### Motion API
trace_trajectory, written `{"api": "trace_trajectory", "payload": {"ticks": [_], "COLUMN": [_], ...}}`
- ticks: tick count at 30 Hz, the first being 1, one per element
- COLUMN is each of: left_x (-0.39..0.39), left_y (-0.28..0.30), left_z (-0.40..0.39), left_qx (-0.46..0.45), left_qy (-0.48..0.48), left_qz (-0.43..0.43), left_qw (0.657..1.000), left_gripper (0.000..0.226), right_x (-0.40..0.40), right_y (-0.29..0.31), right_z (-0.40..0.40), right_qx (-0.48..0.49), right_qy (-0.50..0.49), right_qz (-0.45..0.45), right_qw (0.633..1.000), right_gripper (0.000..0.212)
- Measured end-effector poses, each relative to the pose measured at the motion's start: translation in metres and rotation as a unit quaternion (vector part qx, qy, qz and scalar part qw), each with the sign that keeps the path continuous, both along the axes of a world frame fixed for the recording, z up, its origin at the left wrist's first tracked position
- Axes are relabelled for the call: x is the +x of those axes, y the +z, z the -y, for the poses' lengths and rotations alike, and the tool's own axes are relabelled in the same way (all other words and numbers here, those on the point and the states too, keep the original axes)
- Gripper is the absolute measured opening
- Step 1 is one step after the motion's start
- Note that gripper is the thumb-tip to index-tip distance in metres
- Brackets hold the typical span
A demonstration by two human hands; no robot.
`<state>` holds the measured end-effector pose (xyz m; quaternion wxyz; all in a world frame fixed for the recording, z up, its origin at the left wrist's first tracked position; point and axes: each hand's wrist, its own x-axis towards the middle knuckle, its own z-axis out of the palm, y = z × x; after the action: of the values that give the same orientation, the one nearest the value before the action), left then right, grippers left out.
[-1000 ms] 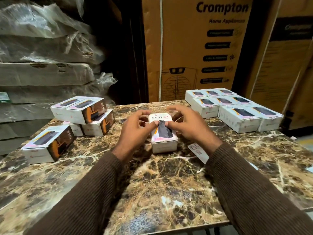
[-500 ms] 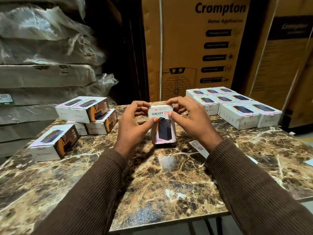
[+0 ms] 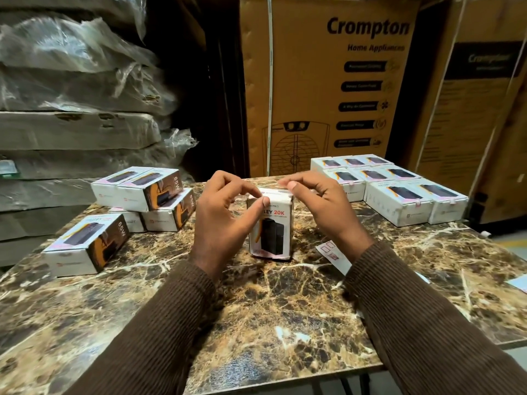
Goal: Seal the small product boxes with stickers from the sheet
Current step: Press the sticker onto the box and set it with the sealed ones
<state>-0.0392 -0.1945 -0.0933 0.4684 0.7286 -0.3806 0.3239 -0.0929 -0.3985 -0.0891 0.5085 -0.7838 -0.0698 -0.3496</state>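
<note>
A small white product box (image 3: 271, 232) printed "20K" stands upright on its end in the middle of the marble table (image 3: 256, 323). My left hand (image 3: 225, 220) grips its upper left corner, thumb on the front and fingers over the top. My right hand (image 3: 322, 203) pinches the top flap at the upper right edge. The sticker sheet (image 3: 333, 253) lies flat just right of the box, partly under my right wrist.
Several boxes marked 65W (image 3: 148, 189) are stacked at the left, with one more (image 3: 85, 243) nearer the front. A block of several white boxes (image 3: 387, 186) fills the back right. Large cardboard cartons (image 3: 328, 81) and plastic-wrapped slabs (image 3: 74, 109) stand behind the table.
The box went from lying flat to standing upright on its end. Both hands shifted up to its top flap.
</note>
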Motion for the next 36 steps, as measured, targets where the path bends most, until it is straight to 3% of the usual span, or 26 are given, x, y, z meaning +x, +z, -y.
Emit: {"api": "trace_trajectory", "payload": {"ticks": [4, 9, 16, 21, 30, 36], "left_x": [0.0, -0.002, 0.004, 0.008, 0.013, 0.018], "left_y": [-0.001, -0.002, -0.006, -0.008, -0.007, -0.01], "left_z": [0.003, 0.005, 0.007, 0.009, 0.002, 0.0], "left_qx": [0.05, 0.028, 0.065, 0.077, 0.042, 0.037], "left_qy": [0.005, -0.006, -0.015, -0.006, -0.065, -0.037], "left_qz": [0.04, 0.011, -0.064, -0.067, -0.137, -0.136], "left_qw": [0.998, 1.0, 0.996, 0.995, 0.988, 0.989], "left_gripper": [0.009, 0.008, 0.041, 0.034, 0.027, 0.019], "right_x": [0.003, 0.0, -0.006, -0.003, -0.007, -0.007], "right_y": [-0.003, -0.003, 0.0, -0.001, 0.0, -0.001], "right_z": [0.001, 0.0, -0.01, -0.002, -0.003, -0.004], "right_qx": [-0.002, -0.018, -0.029, -0.057, -0.031, -0.091], "right_qy": [-0.008, -0.026, 0.015, -0.06, -0.042, -0.074], "right_qz": [-0.021, -0.002, 0.0, 0.015, -0.007, 0.01], "right_qw": [1.0, 0.999, 0.999, 0.996, 0.999, 0.993], "right_gripper": [0.017, 0.011, 0.009, 0.011, 0.007, 0.005]}}
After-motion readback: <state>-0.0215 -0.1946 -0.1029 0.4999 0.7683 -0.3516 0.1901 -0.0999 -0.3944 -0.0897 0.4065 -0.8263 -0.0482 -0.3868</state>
